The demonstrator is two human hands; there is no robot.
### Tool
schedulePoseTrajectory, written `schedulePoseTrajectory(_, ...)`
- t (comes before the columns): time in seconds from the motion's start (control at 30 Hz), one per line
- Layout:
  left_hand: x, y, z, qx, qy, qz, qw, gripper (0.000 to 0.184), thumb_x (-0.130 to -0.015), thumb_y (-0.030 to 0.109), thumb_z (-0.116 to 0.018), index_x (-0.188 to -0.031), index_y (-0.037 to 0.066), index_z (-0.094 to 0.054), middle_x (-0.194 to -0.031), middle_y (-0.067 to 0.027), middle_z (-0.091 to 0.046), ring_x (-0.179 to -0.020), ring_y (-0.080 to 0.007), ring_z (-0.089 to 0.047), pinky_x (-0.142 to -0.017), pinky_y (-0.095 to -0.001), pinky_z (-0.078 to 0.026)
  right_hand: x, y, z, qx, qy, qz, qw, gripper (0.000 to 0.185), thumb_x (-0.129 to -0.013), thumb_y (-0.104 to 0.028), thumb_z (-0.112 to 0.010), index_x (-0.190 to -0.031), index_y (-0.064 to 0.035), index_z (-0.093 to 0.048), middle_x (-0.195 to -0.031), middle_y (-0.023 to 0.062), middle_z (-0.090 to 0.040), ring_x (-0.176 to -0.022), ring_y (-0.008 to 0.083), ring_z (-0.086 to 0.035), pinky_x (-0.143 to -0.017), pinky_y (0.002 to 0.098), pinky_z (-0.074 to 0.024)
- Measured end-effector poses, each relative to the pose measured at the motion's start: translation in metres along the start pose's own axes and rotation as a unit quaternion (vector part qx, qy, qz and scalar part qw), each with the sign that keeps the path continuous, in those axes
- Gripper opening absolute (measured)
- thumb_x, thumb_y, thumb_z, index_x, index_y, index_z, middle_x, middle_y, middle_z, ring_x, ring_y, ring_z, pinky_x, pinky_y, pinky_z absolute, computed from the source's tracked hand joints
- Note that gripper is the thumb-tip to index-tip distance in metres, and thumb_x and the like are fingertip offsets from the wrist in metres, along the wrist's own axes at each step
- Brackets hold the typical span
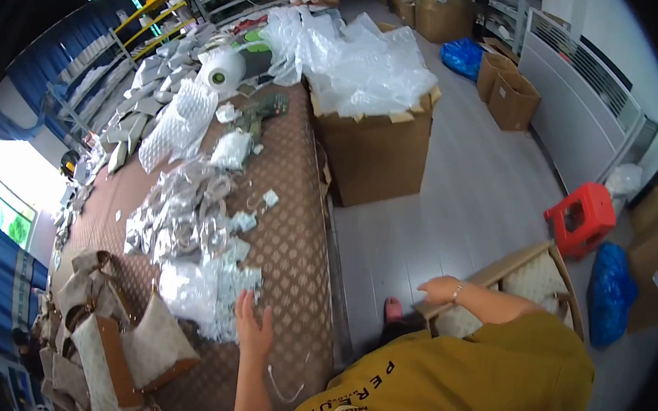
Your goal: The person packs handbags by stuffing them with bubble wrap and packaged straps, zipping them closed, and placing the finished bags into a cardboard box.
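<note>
in the head view, the left grip [253, 333], empty, fingers apart, is beside pale packets [228, 289] at seven o'clock on the desk [295, 230]. they look light, soft, slippery; pinch an edge. the right grip [439, 290], by the four-o'clock carton [516, 262]: cannot tell.

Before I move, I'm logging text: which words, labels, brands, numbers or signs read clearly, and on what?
"PEREUME" (fourth letter possibly F): mustard shirt.
"MIUMIU", uncertain: same shirt; smaller lettering beside it too blurred.
White label on right-edge carton: too small to read.
</note>
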State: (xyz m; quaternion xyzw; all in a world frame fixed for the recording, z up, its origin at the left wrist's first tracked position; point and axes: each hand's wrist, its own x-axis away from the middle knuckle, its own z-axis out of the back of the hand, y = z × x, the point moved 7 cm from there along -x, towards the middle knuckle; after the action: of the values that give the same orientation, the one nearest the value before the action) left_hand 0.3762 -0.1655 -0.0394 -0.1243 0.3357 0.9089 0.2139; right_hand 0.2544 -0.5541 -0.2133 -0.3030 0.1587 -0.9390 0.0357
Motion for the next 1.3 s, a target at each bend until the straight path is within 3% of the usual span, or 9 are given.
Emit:
schedulePoseTrajectory(0.13, -0.091, 0.014, -0.075, 0.031, -0.036, -0.029, 0.998, 0.05, -0.081, 0.011, -0.06, -0.125, 0.0, -0.039, -0.127, -0.0238, -0.04, -0.116, -0.0392, -0.04, -0.098, -0.0412, -0.034, -0.014, 0.135, 0.008, -0.002, -0.078, -0.165, 0.983, 0.048, -0.074, -0.025, -0.054, -0.12, -0.0121, -0.051, -0.108, 0.0148, -0.06, -0.101, 0.0306, -0.056, -0.084, 0.0412, -0.0455)
schedulePoseTrajectory(0.37, -0.211, 0.03, -0.143, 0.076, -0.096, 0.025, 0.992, 0.049, -0.082, 0.014, -0.061, -0.125, 0.003, -0.04, -0.127, -0.0197, -0.042, -0.119, -0.0332, -0.039, -0.1, -0.0383, -0.033, -0.058, 0.207, 0.105, -0.035, 0.027, -0.164, 0.985, 0.046, -0.08, -0.027, -0.057, -0.121, -0.0077, -0.048, -0.107, 0.0171, -0.059, -0.101, 0.0331, -0.055, -0.085, 0.0415, -0.045)
schedulePoseTrajectory(0.47, -0.251, 0.01, -0.145, 0.041, -0.08, 0.006, 0.996, 0.05, -0.082, 0.015, -0.061, -0.126, 0.003, -0.041, -0.127, -0.0192, -0.043, -0.119, -0.0334, -0.04, -0.1, -0.0374, -0.033, -0.104, 0.208, 0.155, -0.066, 0.15, -0.104, 0.981, 0.049, -0.079, -0.027, -0.058, -0.124, -0.0123, -0.045, -0.097, 0.0187, -0.06, -0.094, 0.035, -0.057, -0.08, 0.0443, -0.0456)
schedulePoseTrajectory(0.77, -0.461, -0.073, -0.109, -0.004, 0.045, 0.028, 0.999, 0.046, -0.085, 0.017, -0.058, -0.125, 0.001, -0.042, -0.125, -0.0184, -0.046, -0.116, -0.0306, -0.044, -0.098, -0.0369, -0.034, -0.149, 0.288, 0.206, -0.097, 0.104, -0.177, 0.974, 0.053, -0.082, -0.032, -0.058, -0.126, -0.0066, -0.044, -0.113, 0.0204, -0.056, -0.103, 0.0353, -0.053, -0.087, 0.0407, -0.044)
schedulePoseTrajectory(0.87, -0.522, -0.1, -0.123, 0.038, 0.045, 0.043, 0.997, 0.046, -0.087, 0.017, -0.056, -0.128, 0.002, -0.04, -0.125, -0.0159, -0.048, -0.114, -0.0254, -0.048, -0.096, -0.0338, -0.036, -0.168, 0.345, 0.203, -0.3, 0.113, -0.122, 0.939, 0.046, -0.081, -0.031, -0.056, -0.12, -0.0064, -0.051, -0.111, 0.0177, -0.057, -0.098, 0.0372, -0.055, -0.083, 0.0429, -0.0448)
schedulePoseTrajectory(0.97, -0.581, -0.117, -0.161, 0.085, -0.004, 0.066, 0.994, 0.046, -0.088, 0.019, -0.055, -0.128, 0.002, -0.04, -0.125, -0.0145, -0.05, -0.112, -0.0234, -0.05, -0.096, -0.0327, -0.036, -0.198, 0.303, 0.284, -0.086, -0.015, -0.105, 0.991, 0.059, -0.085, -0.043, -0.053, -0.128, -0.0055, -0.042, -0.126, 0.0196, -0.048, -0.116, 0.0336, -0.046, -0.096, 0.0399, -0.037)
schedulePoseTrajectory(1.1, -0.681, -0.104, -0.208, 0.2, -0.017, 0.029, 0.979, 0.043, -0.09, 0.022, -0.052, -0.127, 0.002, -0.041, -0.123, -0.0133, -0.052, -0.111, -0.0203, -0.05, -0.095, -0.0308, -0.037, -0.207, 0.322, 0.426, -0.166, 0.189, -0.222, 0.942, 0.07, -0.084, -0.036, -0.056, -0.139, -0.0069, -0.024, -0.13, 0.0227, -0.042, -0.119, 0.0366, -0.042, -0.098, 0.0412, -0.0343)
schedulePoseTrajectory(1.2, -0.763, -0.071, -0.254, 0.175, -0.065, 0.032, 0.982, 0.042, -0.092, 0.024, -0.048, -0.127, 0.001, -0.043, -0.124, -0.0134, -0.051, -0.115, -0.0206, -0.047, -0.097, -0.0307, -0.035, -0.228, 0.337, 0.558, -0.088, 0.36, -0.151, 0.916, 0.074, -0.08, -0.02, -0.062, -0.14, -0.009, -0.019, -0.125, 0.0239, -0.045, -0.113, 0.0385, -0.044, -0.096, 0.0416, -0.0351)
schedulePoseTrajectory(1.3, -0.826, -0.087, -0.333, 0.137, -0.069, 0.003, 0.988, 0.054, -0.089, 0.031, -0.053, -0.128, -0.003, -0.039, -0.129, -0.0221, -0.044, -0.122, -0.0322, -0.041, -0.101, -0.0359, -0.031, -0.263, 0.332, 0.698, -0.042, 0.459, -0.129, 0.878, 0.068, -0.083, -0.027, -0.06, -0.14, -0.0209, -0.023, -0.124, 0.0264, -0.043, -0.114, 0.042, -0.042, -0.096, 0.0432, -0.0339)
